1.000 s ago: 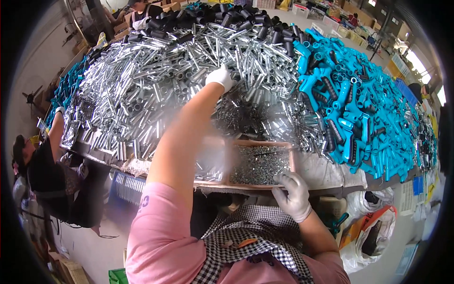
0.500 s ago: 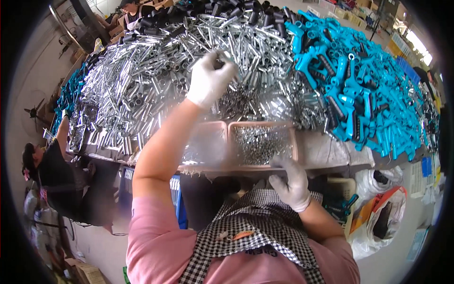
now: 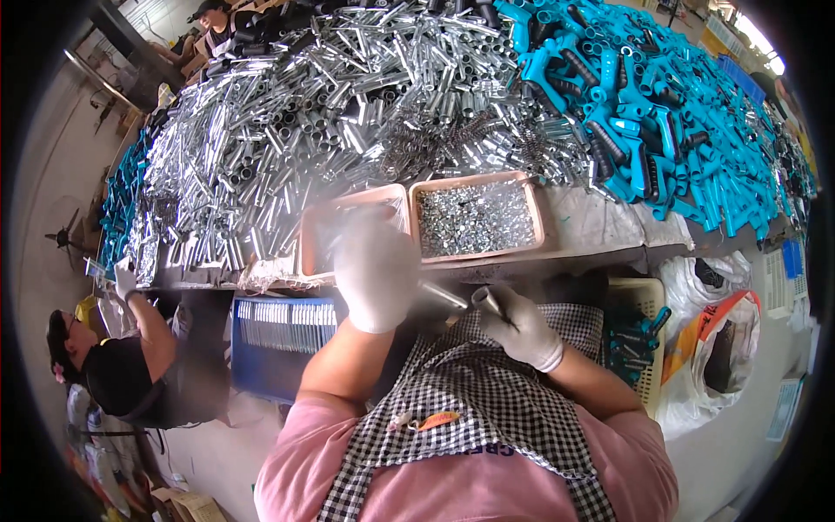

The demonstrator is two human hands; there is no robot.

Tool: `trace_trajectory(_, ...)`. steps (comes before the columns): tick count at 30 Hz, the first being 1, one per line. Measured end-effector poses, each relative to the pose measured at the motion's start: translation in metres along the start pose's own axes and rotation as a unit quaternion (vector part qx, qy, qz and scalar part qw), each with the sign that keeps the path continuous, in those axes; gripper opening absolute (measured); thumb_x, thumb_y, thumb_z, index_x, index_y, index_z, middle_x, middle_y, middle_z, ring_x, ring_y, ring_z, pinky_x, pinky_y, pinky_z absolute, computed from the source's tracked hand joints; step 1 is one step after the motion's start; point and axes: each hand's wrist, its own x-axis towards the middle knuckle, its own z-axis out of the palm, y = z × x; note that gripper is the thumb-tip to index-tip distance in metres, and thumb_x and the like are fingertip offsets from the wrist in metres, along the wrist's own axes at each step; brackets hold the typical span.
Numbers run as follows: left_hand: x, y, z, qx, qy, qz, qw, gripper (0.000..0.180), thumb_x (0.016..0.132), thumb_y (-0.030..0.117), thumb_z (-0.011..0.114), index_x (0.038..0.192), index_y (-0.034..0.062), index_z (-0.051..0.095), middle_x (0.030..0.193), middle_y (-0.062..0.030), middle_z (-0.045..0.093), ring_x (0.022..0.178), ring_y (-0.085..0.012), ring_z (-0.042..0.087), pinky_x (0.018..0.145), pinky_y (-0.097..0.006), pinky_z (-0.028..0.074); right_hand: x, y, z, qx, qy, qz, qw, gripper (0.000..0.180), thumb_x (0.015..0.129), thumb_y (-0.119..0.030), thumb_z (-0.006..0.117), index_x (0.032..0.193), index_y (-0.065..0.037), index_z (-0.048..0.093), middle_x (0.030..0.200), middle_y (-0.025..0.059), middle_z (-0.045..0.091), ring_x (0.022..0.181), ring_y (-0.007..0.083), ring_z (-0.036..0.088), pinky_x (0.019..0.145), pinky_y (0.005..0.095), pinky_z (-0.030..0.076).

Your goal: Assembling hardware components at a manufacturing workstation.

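Note:
Both of my hands wear white gloves and are close together in front of the table edge. My left hand [image 3: 378,274], blurred, is closed on a shiny metal tube [image 3: 445,295] that sticks out toward the right. Gloved fingers of my right hand [image 3: 524,332] wrap round a second metal tube [image 3: 490,304], its open round end facing up and left. The two tube ends are a short gap apart. Just beyond my hands stand two shallow pinkish trays. The right tray [image 3: 541,228] holds many small metal pieces; the left tray [image 3: 309,248] is partly hidden by my left hand.
A heap of metal tubes [image 3: 287,113] covers the table, with dark springs [image 3: 435,143] near its front. Turquoise handles [image 3: 626,113] lie heaped at right. Below are a blue crate [image 3: 261,361] and a yellow basket [image 3: 651,304]. A co-worker [image 3: 122,374] is at left, another person farther back.
My left hand has come down from the metal heap toward my body, bringing a tube. My right hand has moved slightly down and left and now grips a tube.

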Motion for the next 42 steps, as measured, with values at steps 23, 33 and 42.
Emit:
trace_trajectory(23,0.152,-0.025,-0.077,0.726,-0.013,-0.037,0.686,0.028,0.091,0.027,0.06,0.103,0.0031,0.067,0.099,-0.0199,0.063,0.088,-0.0372,0.064,0.079,-0.044,0.053,0.014,0.001,-0.031,-0.134,0.109,-0.192,0.966,0.037,0.079,-0.029,0.081,0.098,-0.006,0.06,0.091,0.0077,0.061,0.076,0.022,0.064,0.067,0.033,0.053)
trace_trajectory(33,0.124,-0.057,-0.105,0.635,-0.048,0.166,0.753,0.022,0.077,0.01,0.072,0.098,0.0054,0.07,0.098,-0.0125,0.064,0.087,-0.0302,0.066,0.074,-0.04,0.054,0.011,-0.007,-0.036,0.51,0.139,0.344,0.776,0.038,0.089,-0.008,0.041,0.125,0.004,0.05,0.095,0.0167,0.066,0.053,0.0137,0.055,0.044,0.0238,0.04)
trace_trajectory(42,0.142,-0.035,-0.112,0.621,0.002,0.173,0.764,0.033,0.073,0.018,0.075,0.102,0.0021,0.071,0.097,-0.0165,0.067,0.084,-0.0343,0.066,0.08,-0.039,0.053,0.006,-0.019,-0.03,0.314,0.018,0.265,0.911,0.042,0.092,-0.011,0.047,0.132,0.005,0.05,0.085,0.0097,0.065,0.049,0.0075,0.048,0.04,0.0223,0.037)
